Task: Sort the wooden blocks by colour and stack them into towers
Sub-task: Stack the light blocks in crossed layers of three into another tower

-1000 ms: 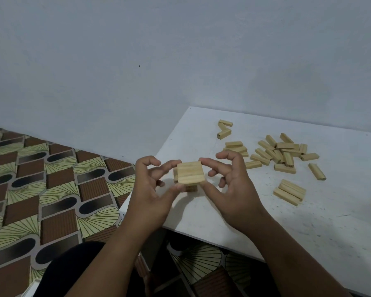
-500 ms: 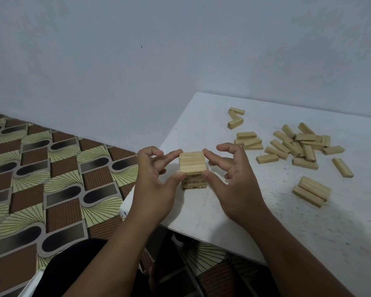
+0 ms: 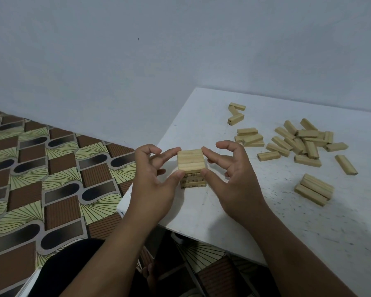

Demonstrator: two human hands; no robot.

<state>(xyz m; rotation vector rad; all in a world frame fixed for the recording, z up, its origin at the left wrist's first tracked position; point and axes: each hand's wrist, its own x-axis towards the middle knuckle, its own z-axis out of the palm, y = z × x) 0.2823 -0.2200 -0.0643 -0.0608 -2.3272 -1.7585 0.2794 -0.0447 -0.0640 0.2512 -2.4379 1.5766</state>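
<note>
A short tower of pale wooden blocks (image 3: 191,168) stands near the left front corner of the white table (image 3: 201,112). Its top layer is three blocks laid side by side. My left hand (image 3: 152,181) pinches the left side of that layer between thumb and forefinger. My right hand (image 3: 229,174) pinches the right side the same way. The other fingers of both hands are curled up clear of the tower. Printed marks show on the lower layers.
A loose heap of the same pale blocks (image 3: 298,144) lies at the table's middle right. Smaller groups lie at the back (image 3: 236,113) and behind my right hand (image 3: 248,137). A few stacked blocks (image 3: 314,189) sit to the right. Patterned floor covering (image 3: 51,179) spreads left of the table.
Both hands stay at the top layer of the tower. The view has shifted, and the tower's lower layers now show below my thumbs.
</note>
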